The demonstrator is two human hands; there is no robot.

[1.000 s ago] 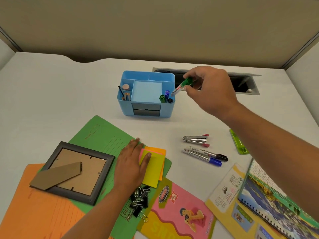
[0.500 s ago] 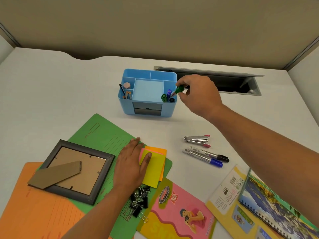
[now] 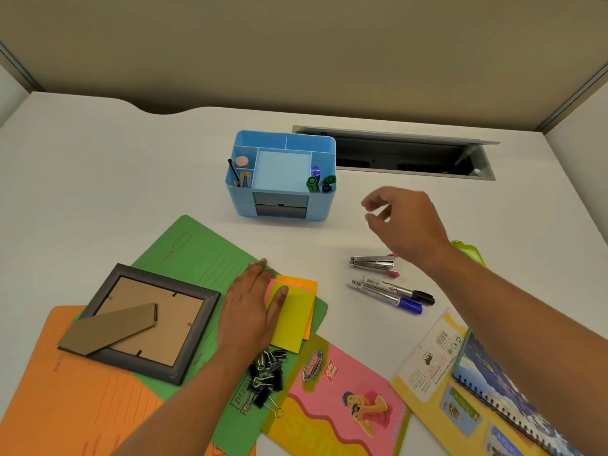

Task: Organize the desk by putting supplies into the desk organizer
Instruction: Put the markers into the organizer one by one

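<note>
A blue desk organizer [image 3: 241, 200] stands toward the back of a white desk [image 3: 98, 166]. Its front right compartment holds stored markers [image 3: 317, 184], and a left compartment holds pens [image 3: 242, 178], so the tidying looks partly done. The right hand [image 3: 406, 222] hovers empty just right of the organizer, fingers loosely curled and apart, above a stapler [image 3: 373, 262] and two loose markers [image 3: 391, 292] lying on the desk. The left hand [image 3: 250, 311] lies flat, fingers straight, on a green folder [image 3: 197, 255], thumb on a stack of sticky notes [image 3: 294, 315]. Black binder clips [image 3: 266, 376] are piled near that wrist. These loose supplies appear left to put away.
</note>
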